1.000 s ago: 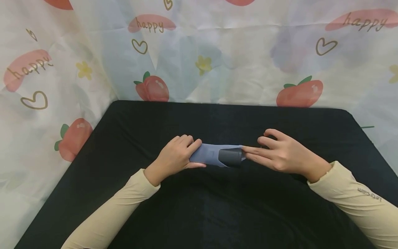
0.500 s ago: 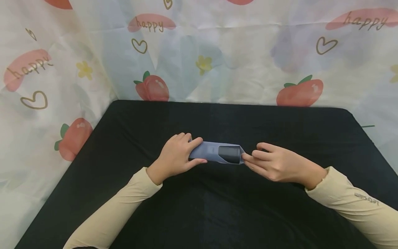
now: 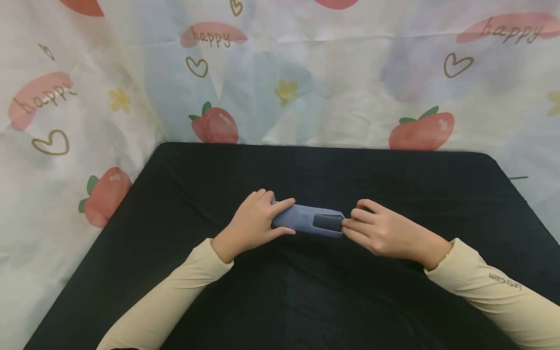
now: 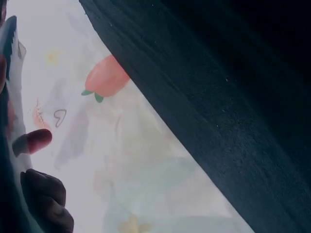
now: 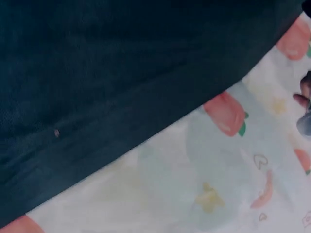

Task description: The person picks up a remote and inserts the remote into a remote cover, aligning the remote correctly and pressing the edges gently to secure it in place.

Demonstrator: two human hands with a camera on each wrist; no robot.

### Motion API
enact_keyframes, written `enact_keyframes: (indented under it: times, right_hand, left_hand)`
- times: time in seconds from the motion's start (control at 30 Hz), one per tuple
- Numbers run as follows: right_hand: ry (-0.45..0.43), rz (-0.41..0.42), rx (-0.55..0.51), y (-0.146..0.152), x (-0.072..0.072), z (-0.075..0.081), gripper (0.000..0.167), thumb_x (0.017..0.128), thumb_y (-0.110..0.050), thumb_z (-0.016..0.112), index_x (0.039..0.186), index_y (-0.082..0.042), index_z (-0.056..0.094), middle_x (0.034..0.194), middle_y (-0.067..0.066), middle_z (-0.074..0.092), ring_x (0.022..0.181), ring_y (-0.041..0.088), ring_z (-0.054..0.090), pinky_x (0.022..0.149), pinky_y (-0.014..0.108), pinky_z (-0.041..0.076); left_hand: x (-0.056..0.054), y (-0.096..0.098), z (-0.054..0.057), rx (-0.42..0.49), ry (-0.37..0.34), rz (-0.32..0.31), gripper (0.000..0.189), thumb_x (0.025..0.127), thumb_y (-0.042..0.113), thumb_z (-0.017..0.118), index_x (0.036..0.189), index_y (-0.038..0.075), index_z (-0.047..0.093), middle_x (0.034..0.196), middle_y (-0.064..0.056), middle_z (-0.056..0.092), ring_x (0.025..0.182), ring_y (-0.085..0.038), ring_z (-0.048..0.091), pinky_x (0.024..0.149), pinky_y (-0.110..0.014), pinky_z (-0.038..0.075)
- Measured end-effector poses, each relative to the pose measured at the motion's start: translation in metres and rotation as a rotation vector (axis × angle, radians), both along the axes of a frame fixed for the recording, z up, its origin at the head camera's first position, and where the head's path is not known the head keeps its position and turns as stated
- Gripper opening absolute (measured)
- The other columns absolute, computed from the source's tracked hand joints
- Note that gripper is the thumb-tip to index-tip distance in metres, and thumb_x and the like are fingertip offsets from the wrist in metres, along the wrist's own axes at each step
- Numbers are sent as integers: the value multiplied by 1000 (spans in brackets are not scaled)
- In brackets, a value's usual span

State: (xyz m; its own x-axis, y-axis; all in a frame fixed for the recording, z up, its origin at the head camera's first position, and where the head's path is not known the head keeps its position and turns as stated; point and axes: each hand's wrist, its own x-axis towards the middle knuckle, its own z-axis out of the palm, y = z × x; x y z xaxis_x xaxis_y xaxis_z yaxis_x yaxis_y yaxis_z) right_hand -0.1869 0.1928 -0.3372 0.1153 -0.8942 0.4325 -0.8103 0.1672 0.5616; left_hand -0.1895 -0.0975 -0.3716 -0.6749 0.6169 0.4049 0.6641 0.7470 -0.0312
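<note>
A long, flat blue-grey sleeve [image 3: 301, 218] with a black piece [image 3: 328, 222] showing through the cut-out at its right end is held over the table in the head view. My left hand [image 3: 253, 221] grips the sleeve's left end, thumb on the near side and fingers over the far side. At the opposite end, my right hand [image 3: 379, 229] pinches the rim with its fingertips, the other fingers bent above. The left wrist view catches dark fingers [image 4: 46, 196] along the left edge. Only a sliver of hand appears at the right edge of the right wrist view.
A black cloth [image 3: 262, 301] covers the table under both hands. Behind and to the left hangs a pale curtain [image 3: 341, 73] printed with peaches, hearts and "happy", reaching down to the table's edge.
The straighter right fingers at the sleeve's end have bent into a pinch. The sleeve's edges now frame the black piece more closely. The left hand has shifted slightly right, keeping its grip.
</note>
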Motion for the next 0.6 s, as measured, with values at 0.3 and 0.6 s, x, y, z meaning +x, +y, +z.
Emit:
enact_keyframes:
  times: [0.3, 0.6]
  right_hand:
    - [4, -129, -29, -1, -1, -4, 35, 99, -1, 31, 83, -3, 62, 81, 7, 67, 84, 25, 55, 76, 39, 45]
    - [-82, -258, 22, -8, 5, -7, 41, 96, -4, 21, 76, -2, 56, 76, 10, 63, 85, 27, 51, 78, 44, 44]
  left_hand:
    - [4, 9, 5, -15, 57, 68, 59, 75, 58, 68, 120, 22, 62, 78, -5, 57, 70, -17, 48, 67, -29, 40]
    - [11, 21, 10, -57, 39, 132, 57, 73, 57, 71, 117, 22, 62, 78, -6, 58, 70, -19, 49, 64, -29, 38]
